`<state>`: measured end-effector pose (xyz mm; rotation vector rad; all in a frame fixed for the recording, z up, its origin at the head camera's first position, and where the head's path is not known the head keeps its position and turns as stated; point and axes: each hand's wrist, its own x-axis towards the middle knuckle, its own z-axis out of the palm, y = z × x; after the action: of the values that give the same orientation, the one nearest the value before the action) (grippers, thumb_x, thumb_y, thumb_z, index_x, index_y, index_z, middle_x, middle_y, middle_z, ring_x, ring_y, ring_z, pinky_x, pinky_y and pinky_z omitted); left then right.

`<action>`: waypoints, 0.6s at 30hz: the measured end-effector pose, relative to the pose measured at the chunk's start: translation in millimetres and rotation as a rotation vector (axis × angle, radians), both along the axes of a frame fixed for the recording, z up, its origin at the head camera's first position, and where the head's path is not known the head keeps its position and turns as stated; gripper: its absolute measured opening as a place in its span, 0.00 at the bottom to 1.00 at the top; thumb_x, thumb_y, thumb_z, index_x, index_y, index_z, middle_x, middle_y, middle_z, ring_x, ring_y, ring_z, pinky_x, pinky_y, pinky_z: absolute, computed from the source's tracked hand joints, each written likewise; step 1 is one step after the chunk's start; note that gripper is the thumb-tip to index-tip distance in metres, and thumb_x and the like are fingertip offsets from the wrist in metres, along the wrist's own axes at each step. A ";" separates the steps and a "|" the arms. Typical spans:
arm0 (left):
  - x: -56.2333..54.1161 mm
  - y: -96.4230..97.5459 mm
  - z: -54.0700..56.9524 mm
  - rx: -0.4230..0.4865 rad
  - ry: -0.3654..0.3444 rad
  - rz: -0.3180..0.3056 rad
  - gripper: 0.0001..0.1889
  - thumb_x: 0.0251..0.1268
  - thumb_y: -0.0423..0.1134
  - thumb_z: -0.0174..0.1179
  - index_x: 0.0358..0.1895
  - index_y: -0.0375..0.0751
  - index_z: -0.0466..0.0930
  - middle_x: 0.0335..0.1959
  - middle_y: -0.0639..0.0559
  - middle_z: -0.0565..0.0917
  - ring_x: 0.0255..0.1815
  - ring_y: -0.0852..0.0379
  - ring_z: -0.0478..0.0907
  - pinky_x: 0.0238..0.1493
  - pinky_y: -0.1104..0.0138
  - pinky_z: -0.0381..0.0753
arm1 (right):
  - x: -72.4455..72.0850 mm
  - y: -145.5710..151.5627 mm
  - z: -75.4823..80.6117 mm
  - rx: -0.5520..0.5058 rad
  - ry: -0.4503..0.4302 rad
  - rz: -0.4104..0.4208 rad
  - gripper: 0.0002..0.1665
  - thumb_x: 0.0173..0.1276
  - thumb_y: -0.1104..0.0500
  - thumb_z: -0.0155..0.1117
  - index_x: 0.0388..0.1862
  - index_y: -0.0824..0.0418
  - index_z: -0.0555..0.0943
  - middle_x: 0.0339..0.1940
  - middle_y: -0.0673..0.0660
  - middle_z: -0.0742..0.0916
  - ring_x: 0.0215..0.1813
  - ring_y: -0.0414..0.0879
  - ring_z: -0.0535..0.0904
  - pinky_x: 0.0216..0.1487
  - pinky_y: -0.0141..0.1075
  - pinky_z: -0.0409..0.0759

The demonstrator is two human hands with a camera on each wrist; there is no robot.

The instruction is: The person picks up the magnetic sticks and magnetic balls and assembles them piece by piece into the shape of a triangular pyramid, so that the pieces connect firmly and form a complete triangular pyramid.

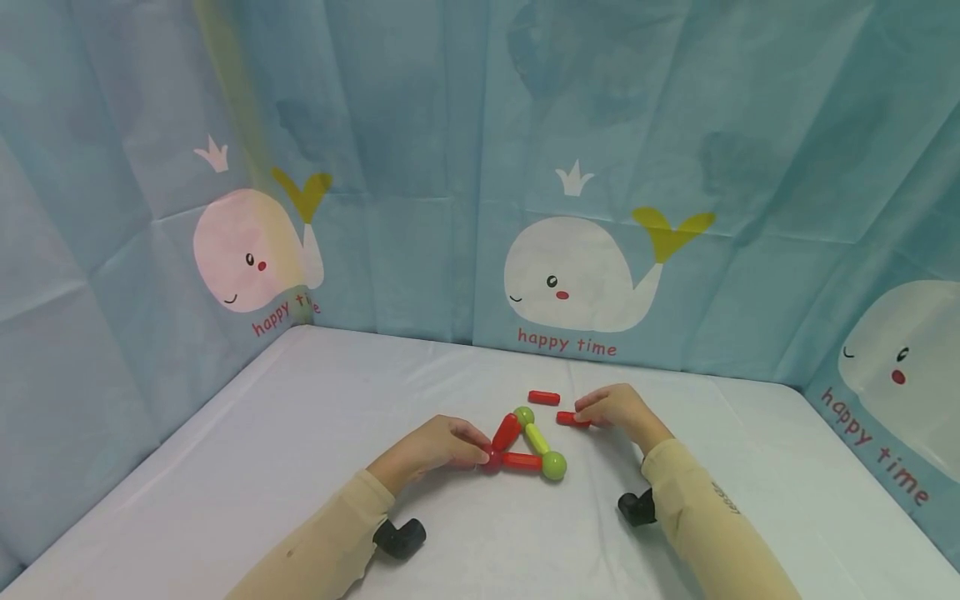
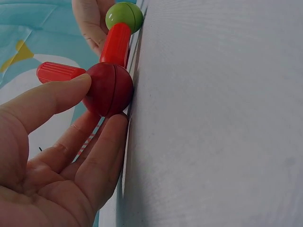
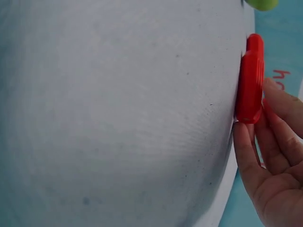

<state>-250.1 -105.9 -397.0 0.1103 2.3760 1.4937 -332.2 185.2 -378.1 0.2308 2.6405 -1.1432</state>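
On the white table lies a triangle of toy rods and balls. Its left corner is a dark red ball (image 2: 108,90), pinched by my left hand (image 1: 442,443) between thumb and fingertips. Two red rods run from that ball, one a short red rod (image 1: 522,461) to a green ball (image 1: 554,466), the other a thicker red rod (image 1: 506,432) to a far green ball (image 1: 524,416). A yellow-green rod (image 1: 537,439) joins the green balls. To the right, my right hand (image 1: 617,411) holds a loose red rod (image 3: 250,90) by its end, close to the tabletop.
Another loose red rod (image 1: 544,397) lies just beyond the one at my right hand. A blue curtain (image 1: 420,250) with printed whales stands along the back and sides of the white table (image 1: 300,417). Black wrist mounts (image 1: 401,539) stick out below both sleeves.
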 end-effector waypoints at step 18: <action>0.9 0.2 0.0 -0.005 -0.002 0.010 0.11 0.55 0.39 0.70 0.42 0.45 0.88 0.40 0.54 0.87 0.39 0.58 0.81 0.45 0.65 0.82 | 8.8 -12.2 3.7 0.077 0.027 0.098 0.13 0.59 0.61 0.74 0.44 0.61 0.89 0.45 0.57 0.88 0.42 0.47 0.79 0.48 0.37 0.83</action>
<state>-249.1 -105.7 -397.0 0.0962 2.3822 1.4911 -323.4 173.0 -374.4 0.0990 2.6898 -1.0217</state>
